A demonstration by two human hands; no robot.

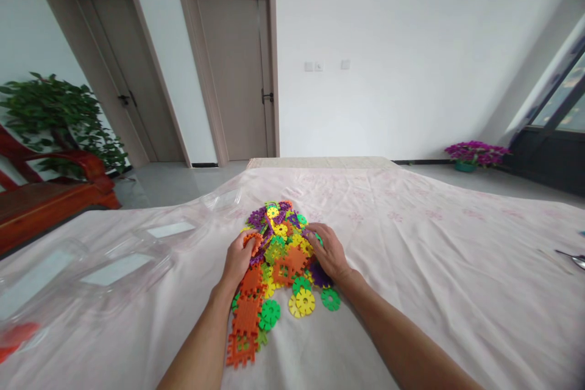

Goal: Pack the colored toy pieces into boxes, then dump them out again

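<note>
A heap of interlocking plastic building pieces (274, 250) in orange, yellow, green and purple lies on the cloth-covered table. My left hand (237, 261) is at the heap's left side, thumb and fingers closed on an orange building piece (253, 244). Against the right side rests my right hand (329, 253), its fingers stretched over the pieces; the fingertips are partly hidden among them. Linked orange squares (247, 315) trail toward me below my left hand. Yellow notched discs (304, 302) and a green notched disc (330, 299) lie at the near edge.
Clear plastic containers (123, 271) with white labels stand on the left, near a red item (18, 338). A metal spoon (578, 260) lies at the right edge. A wooden armchair (86, 177) is beyond the table's left side.
</note>
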